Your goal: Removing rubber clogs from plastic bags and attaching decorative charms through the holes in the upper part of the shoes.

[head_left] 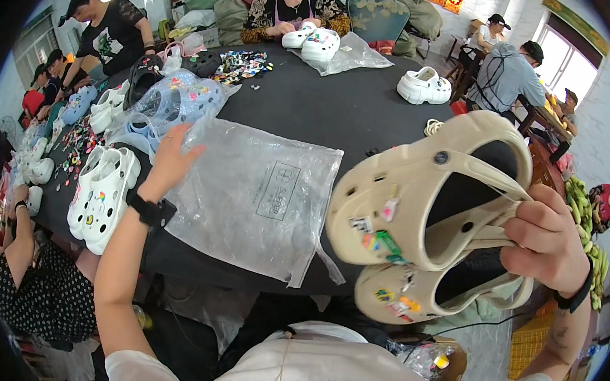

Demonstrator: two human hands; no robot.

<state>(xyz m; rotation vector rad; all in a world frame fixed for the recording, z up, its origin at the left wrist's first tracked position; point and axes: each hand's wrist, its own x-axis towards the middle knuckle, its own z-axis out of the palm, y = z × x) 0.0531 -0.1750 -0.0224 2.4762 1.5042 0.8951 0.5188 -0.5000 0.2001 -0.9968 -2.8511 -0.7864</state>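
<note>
My right hand (545, 238) grips a pair of beige clogs (400, 169) by their heel straps. They hang tilted above the table's right front part, one over the other, with colourful charms on their toes. My left hand (171, 162) has its fingers stretched out at the upper left corner of a clear plastic bag (240, 192). That bag lies flat on the dark table (283, 103) and bears a printed mark. Left of my left forearm are white clogs (103, 200) with charms. Beyond my left hand, blue clogs (186, 102) lie in clear plastic.
Across the table a person handles white clogs (321, 45) on clear plastic. A single white clog (425, 87) stands at the far right. Small charms (243, 65) lie in a pile at the back. Other people work at the left and far right. A yellow crate (529, 344) stands below right.
</note>
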